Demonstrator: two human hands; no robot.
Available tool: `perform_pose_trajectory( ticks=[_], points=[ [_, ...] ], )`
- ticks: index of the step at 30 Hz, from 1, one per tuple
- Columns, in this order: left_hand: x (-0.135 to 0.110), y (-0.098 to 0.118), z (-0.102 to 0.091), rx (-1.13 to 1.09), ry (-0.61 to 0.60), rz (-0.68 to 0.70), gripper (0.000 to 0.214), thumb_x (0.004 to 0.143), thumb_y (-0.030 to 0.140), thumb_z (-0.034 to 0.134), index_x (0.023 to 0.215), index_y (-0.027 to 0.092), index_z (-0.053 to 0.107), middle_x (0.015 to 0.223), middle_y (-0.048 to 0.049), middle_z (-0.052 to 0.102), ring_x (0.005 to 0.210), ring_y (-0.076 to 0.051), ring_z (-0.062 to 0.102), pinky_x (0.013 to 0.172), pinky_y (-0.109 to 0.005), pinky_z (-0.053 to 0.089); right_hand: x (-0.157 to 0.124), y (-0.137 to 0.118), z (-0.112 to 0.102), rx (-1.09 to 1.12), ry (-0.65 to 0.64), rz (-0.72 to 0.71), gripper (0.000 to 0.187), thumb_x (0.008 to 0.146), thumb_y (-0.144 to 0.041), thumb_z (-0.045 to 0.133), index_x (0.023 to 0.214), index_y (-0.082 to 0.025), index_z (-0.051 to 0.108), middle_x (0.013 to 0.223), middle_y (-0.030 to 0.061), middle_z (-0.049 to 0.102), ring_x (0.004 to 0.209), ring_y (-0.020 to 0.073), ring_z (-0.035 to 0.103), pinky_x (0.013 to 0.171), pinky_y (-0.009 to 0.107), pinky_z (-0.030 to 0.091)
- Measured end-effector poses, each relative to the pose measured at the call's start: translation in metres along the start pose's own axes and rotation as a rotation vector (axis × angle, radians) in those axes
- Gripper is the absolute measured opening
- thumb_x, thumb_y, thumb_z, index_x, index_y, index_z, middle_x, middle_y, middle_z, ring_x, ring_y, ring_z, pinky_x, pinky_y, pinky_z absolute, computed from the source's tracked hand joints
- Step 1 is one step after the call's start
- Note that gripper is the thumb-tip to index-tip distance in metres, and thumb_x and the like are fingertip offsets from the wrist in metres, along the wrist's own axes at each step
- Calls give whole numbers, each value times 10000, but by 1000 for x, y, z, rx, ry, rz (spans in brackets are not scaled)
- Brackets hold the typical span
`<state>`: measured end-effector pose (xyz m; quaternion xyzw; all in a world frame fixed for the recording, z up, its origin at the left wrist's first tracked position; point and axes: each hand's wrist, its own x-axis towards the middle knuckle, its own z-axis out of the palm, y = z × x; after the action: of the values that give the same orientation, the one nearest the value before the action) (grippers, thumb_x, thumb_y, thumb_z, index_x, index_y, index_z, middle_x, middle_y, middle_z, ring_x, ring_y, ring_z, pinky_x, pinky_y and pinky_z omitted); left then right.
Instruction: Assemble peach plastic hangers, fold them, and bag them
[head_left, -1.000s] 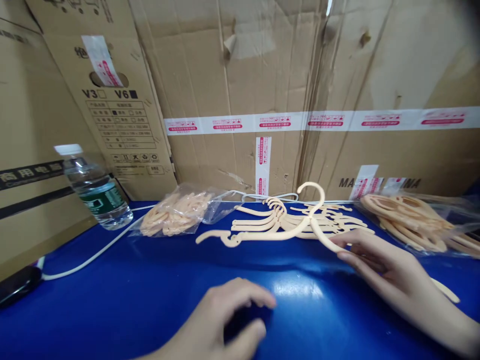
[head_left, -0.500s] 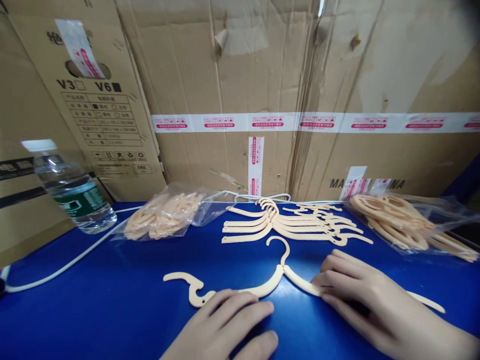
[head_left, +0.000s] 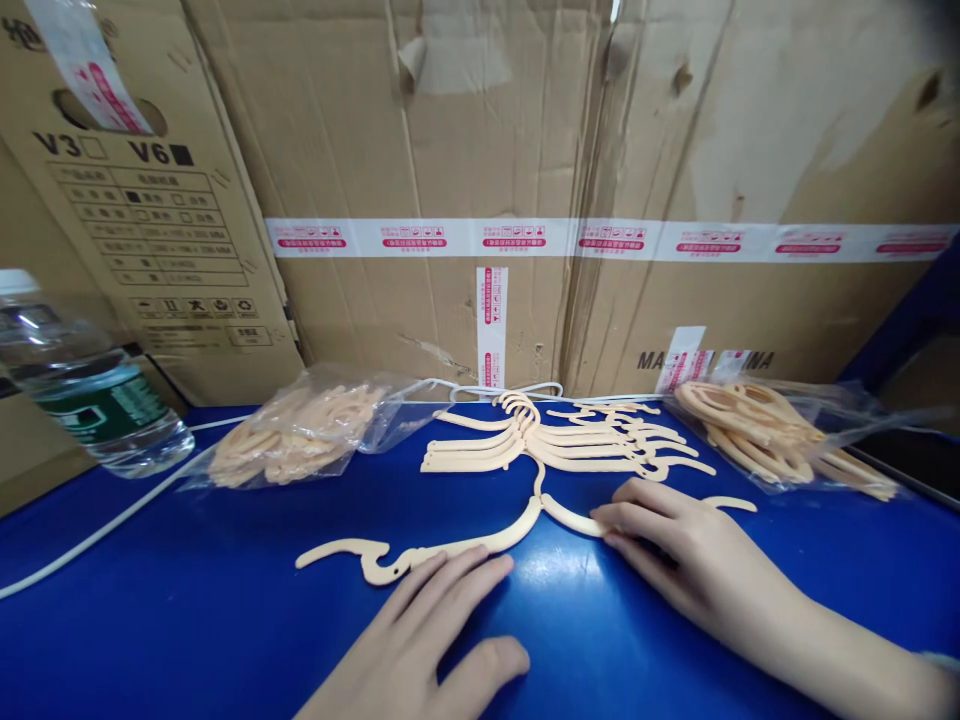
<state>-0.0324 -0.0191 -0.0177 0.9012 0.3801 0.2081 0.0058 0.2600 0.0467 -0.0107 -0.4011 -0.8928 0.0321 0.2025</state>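
Note:
A cream-coloured folding clothes hanger (head_left: 516,528) lies on the blue tabletop, its two arms jointed below the hook. My left hand (head_left: 439,620) rests on the hanger's left arm with fingers stretched out and thumb apart. On the right arm, the thumb and fingers of my right hand (head_left: 667,535) pinch the hanger and hide part of it. Just beyond, several similar hangers (head_left: 472,464) lie in an overlapping row, hooks bunched together. The held hanger's hook reaches the front of that row, so its tip is hard to make out.
Clear plastic bags of cream parts lie on both sides, a left bag (head_left: 300,430) and a right bag (head_left: 750,430). A water bottle (head_left: 105,410) and a white cable (head_left: 112,525) are at the left. Cardboard boxes (head_left: 420,310) stand along the back.
Both hands have slid the hanger forward, bringing its hook up against the row of hangers. The camera view has shifted somewhat to the right.

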Motion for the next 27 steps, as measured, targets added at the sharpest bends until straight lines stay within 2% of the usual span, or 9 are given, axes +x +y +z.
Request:
perform_pose_trajectory(
  ticks=[2, 4, 6, 11, 13, 18, 22, 25, 27],
  points=[
    [-4, -7, 9, 40, 33, 48, 286, 933, 206, 564, 1188, 314, 636, 1465, -51, 508, 1339, -277, 465, 1129, -438, 342, 2, -1, -2, 15, 16, 0, 240, 995, -229, 408, 1058, -206, 638, 999, 94, 639, 887, 208, 646, 755, 328, 541],
    [-7, -16, 16, 41, 72, 130, 334, 929, 354, 588, 1256, 283, 604, 1474, -98, 490, 1327, -316, 479, 1112, -457, 364, 3, 2, -11, 46, 25, 15, 229, 983, -248, 441, 1106, -206, 630, 1048, 104, 652, 938, 214, 650, 786, 333, 546],
    [-10, -23, 22, 53, 46, 101, 462, 902, 482, 607, 1306, 261, 574, 1504, -126, 440, 1342, -348, 456, 1119, -487, 344, 4, 9, -25, 60, 36, 42, 234, 976, -283, 468, 1123, -208, 634, 1069, 105, 668, 985, 224, 647, 834, 355, 540],
    [-15, -33, 27, 96, 78, 178, 538, 882, 396, 646, 1393, 315, 501, 1519, -99, 419, 1340, -346, 457, 1107, -469, 364, 1, 43, -63, 43, 54, 92, 235, 935, -377, 537, 991, -227, 709, 960, 74, 728, 888, 234, 670, 775, 369, 543],
    [-16, -34, 28, 124, 91, 158, 564, 874, 423, 650, 1405, 318, 489, 1518, -99, 423, 1353, -349, 436, 1106, -474, 364, -2, 55, -70, 37, -5, 109, 231, 911, -389, 567, 976, -235, 726, 931, 62, 738, 843, 230, 679, 739, 361, 545],
    [-16, -36, 27, 201, 100, 144, 600, 856, 570, 610, 1372, 271, 536, 1504, -135, 441, 1346, -362, 431, 1105, -491, 348, -7, 67, -67, 4, -189, 150, 190, 861, -377, 632, 942, -234, 726, 977, 66, 727, 899, 259, 673, 790, 411, 532],
    [-13, -26, 19, 234, 108, 130, 576, 869, 567, 587, 1356, 261, 554, 1484, -142, 467, 1323, -360, 457, 1093, -494, 346, -9, 68, -64, -29, -218, 167, 156, 864, -372, 625, 873, -239, 705, 910, 47, 719, 838, 249, 667, 740, 393, 527],
    [-11, -15, 9, 190, 64, 1, 548, 849, 526, 644, 1330, 271, 580, 1496, -123, 454, 1327, -364, 452, 1084, -487, 361, -10, 69, -63, -60, -231, 191, 158, 861, -377, 617, 848, -240, 694, 838, 38, 717, 773, 244, 665, 682, 370, 528],
    [-8, -12, 2, 157, 26, -17, 545, 843, 483, 670, 1336, 270, 576, 1503, -126, 442, 1333, -368, 450, 1074, -491, 378, -10, 71, -62, -86, -206, 201, 156, 850, -376, 621, 854, -241, 698, 832, 40, 722, 762, 249, 670, 678, 373, 533]
  ],
)
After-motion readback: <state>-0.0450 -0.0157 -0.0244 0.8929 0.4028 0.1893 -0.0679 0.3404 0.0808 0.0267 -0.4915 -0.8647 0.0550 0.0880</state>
